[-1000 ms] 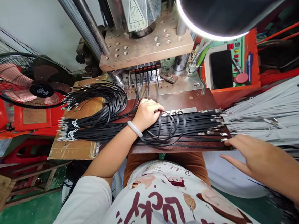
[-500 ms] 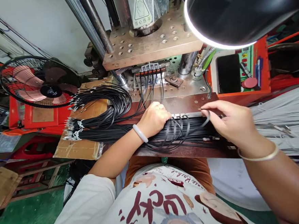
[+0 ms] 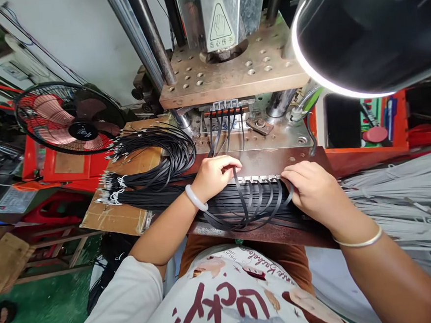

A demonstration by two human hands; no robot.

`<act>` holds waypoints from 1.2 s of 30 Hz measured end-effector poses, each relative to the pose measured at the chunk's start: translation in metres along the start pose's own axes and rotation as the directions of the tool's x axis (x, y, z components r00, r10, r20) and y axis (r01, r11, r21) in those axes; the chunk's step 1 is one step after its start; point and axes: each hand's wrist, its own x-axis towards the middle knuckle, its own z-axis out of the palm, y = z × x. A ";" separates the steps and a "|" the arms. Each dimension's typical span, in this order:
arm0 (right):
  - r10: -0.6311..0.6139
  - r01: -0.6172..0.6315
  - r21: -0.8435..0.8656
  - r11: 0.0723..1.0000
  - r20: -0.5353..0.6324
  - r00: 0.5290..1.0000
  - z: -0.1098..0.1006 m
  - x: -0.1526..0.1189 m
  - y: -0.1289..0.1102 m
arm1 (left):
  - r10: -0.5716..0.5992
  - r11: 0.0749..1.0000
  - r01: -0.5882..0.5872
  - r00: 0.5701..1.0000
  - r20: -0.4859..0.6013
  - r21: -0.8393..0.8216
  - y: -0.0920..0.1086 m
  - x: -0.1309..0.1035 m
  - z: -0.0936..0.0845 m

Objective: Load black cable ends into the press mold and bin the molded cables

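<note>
My left hand [image 3: 215,175] rests on the rusty work plate [image 3: 274,158], fingers curled over the left end of a row of black flat cables [image 3: 253,203] looped toward me. Their metal plugs sit side by side in a small metal fixture bar [image 3: 258,178]. My right hand [image 3: 311,189] pinches a black cable at the right end of that bar. Behind the bar, several black cables run up into the red mould block [image 3: 227,112] under the press.
A press plate [image 3: 227,74] with a hand-warning label hangs above. Bundles of black cables [image 3: 152,161] lie on cardboard at left beside a fan [image 3: 68,120]. Grey-white cables [image 3: 402,192] are piled at right. A lamp shade [image 3: 368,28] hangs at upper right.
My right hand came up from the plate's front right edge to the fixture bar and closed on a cable end. My left hand stayed at the bar's left end.
</note>
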 end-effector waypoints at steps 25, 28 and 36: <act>0.153 -0.130 0.278 0.952 -0.063 0.986 0.004 -0.006 0.002 | 0.066 0.899 -0.241 0.900 0.431 0.366 0.014 -0.009 0.010; 0.217 -0.209 0.248 0.946 -0.006 0.976 -0.008 -0.010 0.013 | 0.096 0.967 -0.155 0.958 0.272 0.202 0.009 -0.011 -0.015; 0.172 -0.170 -0.026 0.985 0.114 0.978 0.034 0.124 0.068 | -0.090 0.844 0.007 0.987 0.130 0.537 -0.059 0.084 -0.078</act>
